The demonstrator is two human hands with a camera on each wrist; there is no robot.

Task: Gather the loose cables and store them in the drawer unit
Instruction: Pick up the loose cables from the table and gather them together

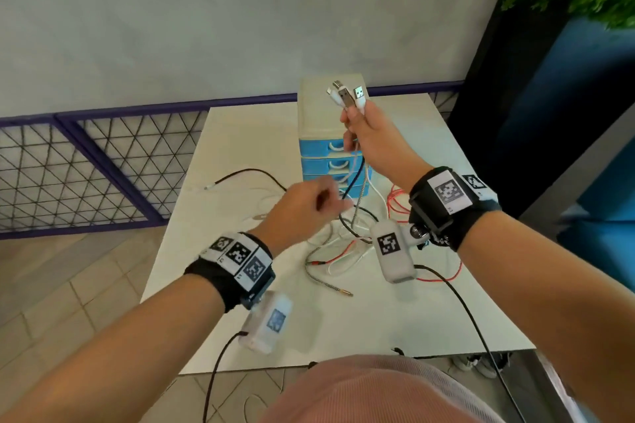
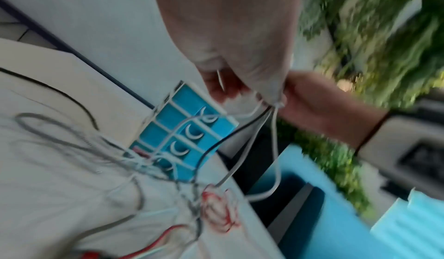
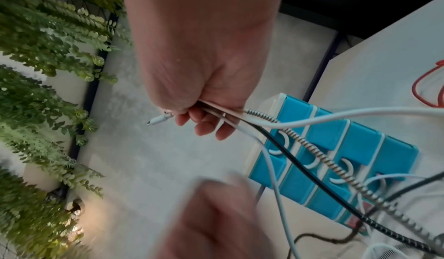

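Note:
My right hand (image 1: 367, 137) is raised in front of the drawer unit (image 1: 318, 147) and grips a bundle of cable ends (image 1: 347, 96), USB plugs pointing up. White, black and braided cables (image 3: 312, 149) hang from that fist (image 3: 204, 63) to the table. My left hand (image 1: 305, 206) hovers lower, blurred, beside the hanging strands, fingers curled. Between those fingers (image 2: 216, 84) a thin white cable (image 2: 221, 80) shows. More cables lie tangled on the table: a red one (image 1: 395, 203), a braided one with a gold jack (image 1: 330, 288) and a black one (image 1: 247, 173). All blue drawers (image 3: 336, 149) look closed.
The white table (image 1: 343, 330) stands against a purple wire fence (image 1: 86, 165) and a grey wall. A dark blue planter (image 1: 584, 113) with greenery stands to the right. The table's near edge is close to my body.

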